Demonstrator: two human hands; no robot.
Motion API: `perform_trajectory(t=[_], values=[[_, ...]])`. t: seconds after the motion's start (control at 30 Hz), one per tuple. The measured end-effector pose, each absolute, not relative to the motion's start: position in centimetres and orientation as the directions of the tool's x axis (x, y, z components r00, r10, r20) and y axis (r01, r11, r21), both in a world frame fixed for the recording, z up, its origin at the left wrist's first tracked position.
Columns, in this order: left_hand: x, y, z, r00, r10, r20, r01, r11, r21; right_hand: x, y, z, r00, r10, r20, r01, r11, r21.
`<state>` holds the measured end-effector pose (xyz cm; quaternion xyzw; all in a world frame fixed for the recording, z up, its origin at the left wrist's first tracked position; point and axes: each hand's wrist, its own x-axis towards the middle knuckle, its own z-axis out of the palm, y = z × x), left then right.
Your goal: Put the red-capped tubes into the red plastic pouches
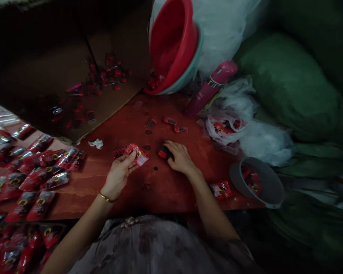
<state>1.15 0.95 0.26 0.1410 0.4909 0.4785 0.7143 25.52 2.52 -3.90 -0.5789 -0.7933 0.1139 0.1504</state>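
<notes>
My left hand (120, 173) pinches a small red and clear plastic packet (137, 154) just above the reddish wooden table (160, 182). To its right, my right hand (178, 156) rests palm-down on the table with its fingers curled over a small red and black item (162, 153). A gold bangle sits on my left wrist. A few more small red items (170, 121) lie loose on the table a little beyond my hands.
Rows of filled red packets (31, 175) cover the table's left side. A cardboard box (74, 76) with loose red items lies behind, stacked red and teal basins (174, 45) beside it. A grey bowl (257, 182), white plastic bags (246, 129) and green sacks (288, 83) fill the right.
</notes>
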Motion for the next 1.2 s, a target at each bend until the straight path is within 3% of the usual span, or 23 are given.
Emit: perform_trajectory(t=[0.2,0.3,0.43,0.53,0.67,0.93,1.2], values=[[0.9,0.7,0.0,0.093,0.796,-0.598,-0.545,0.544,0.639,25.2,2.0,-4.6,-0.325,0.926,0.19,0.888,0.368,-0.275],[0.8,0.6,-0.1,0.102,0.794,-0.6,-0.548,0.548,0.632,24.5,1.8,-4.7,-0.362,0.907,0.213,0.856,0.414,-0.31],[0.7,0.4,-0.1,0.09,0.794,-0.601,-0.566,0.538,0.625,23.5,-0.1,-4.0,-0.291,0.918,0.27,0.725,0.396,-0.563],[0.8,0.3,-0.2,0.076,0.807,-0.586,-0.546,0.526,0.652,22.5,-2.4,-2.7,-0.285,0.945,0.157,0.538,0.294,-0.79],[1.4,0.1,-0.1,0.054,0.837,-0.545,-0.49,0.498,0.716,20.8,-4.2,-1.5,-0.282,0.959,0.02,0.36,0.125,-0.924],[1.3,-0.2,0.0,0.005,0.902,-0.431,-0.38,0.4,0.834,19.1,-4.2,-2.2,-0.189,0.982,-0.005,0.233,0.04,-0.972],[2.0,-0.9,-0.8,0.087,0.911,-0.404,-0.425,0.401,0.812,17.5,-4.7,-3.1,-0.159,0.982,-0.1,0.112,-0.083,-0.99]])
